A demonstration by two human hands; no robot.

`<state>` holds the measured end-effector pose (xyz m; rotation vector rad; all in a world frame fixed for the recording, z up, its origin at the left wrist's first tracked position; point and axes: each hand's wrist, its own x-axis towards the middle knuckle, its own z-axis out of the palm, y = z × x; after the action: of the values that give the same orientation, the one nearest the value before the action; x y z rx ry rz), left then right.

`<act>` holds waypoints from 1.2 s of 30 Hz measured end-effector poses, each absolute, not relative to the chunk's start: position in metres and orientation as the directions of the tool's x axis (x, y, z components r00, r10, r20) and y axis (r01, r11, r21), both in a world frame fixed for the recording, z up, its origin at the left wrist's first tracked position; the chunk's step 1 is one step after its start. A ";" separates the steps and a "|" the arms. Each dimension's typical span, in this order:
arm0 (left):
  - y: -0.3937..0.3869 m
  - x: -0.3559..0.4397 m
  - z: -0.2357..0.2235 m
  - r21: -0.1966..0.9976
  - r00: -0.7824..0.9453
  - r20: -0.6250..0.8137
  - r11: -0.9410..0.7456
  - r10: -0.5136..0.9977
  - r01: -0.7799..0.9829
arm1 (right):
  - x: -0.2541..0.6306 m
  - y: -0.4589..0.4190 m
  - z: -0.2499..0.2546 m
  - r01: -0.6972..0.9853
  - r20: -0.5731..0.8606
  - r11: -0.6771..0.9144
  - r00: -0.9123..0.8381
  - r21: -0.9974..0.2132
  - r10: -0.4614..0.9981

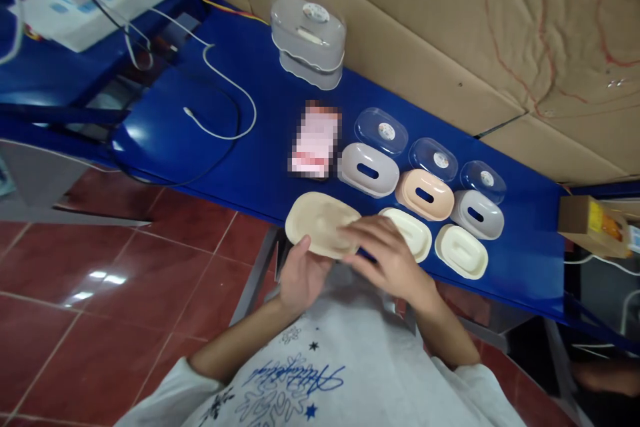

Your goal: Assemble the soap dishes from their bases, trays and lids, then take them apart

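Note:
A cream oval soap dish base point(315, 217) is held tilted over the table's front edge. My left hand point(303, 273) grips its near side, thumb on the rim and fingers underneath. At the dish's right end is my right hand point(387, 257), its slightly blurred fingers closed around that edge. Two similar cream bases lie to the right, one point(419, 237) partly behind my right hand and the other point(463, 251) in full sight. Behind them is a row of slotted soap trays: a grey one point(363, 159), a peach one point(431, 207) and another grey one point(487, 223).
Three clear lids point(373, 127) form the back row on the blue table point(270, 160). Stacked grey soap boxes point(305, 33) stand behind a blurred-out phone point(316, 143). A white cable point(253, 97) curls at left. Cardboard point(400, 27) lines the back; a small box point(583, 227) sits right.

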<state>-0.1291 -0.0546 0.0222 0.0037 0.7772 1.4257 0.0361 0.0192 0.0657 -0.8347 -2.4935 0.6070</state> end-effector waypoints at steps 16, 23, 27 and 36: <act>-0.025 -0.113 0.019 0.284 0.001 -0.457 0.148 0.890 -0.947 | 0.043 0.023 0.080 0.589 0.332 0.717 -0.637 -0.372 0.696; -0.020 -0.116 0.015 0.291 0.062 -0.460 0.216 0.886 -0.932 | 0.041 0.016 0.075 0.562 0.280 0.755 -0.706 -0.338 0.651; -0.022 -0.118 0.016 0.286 0.052 -0.441 0.195 0.896 -0.938 | 0.040 0.015 0.074 0.535 0.295 0.774 -0.720 -0.340 0.628; -0.013 -0.119 0.022 0.217 0.177 -0.462 0.304 0.869 -0.928 | 0.043 0.007 0.068 0.596 0.312 0.771 -0.705 -0.226 0.637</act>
<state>-0.1186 -0.0135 0.0224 -0.1231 0.5612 1.2757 0.0425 0.0067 0.0679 -0.9400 -2.5924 0.1527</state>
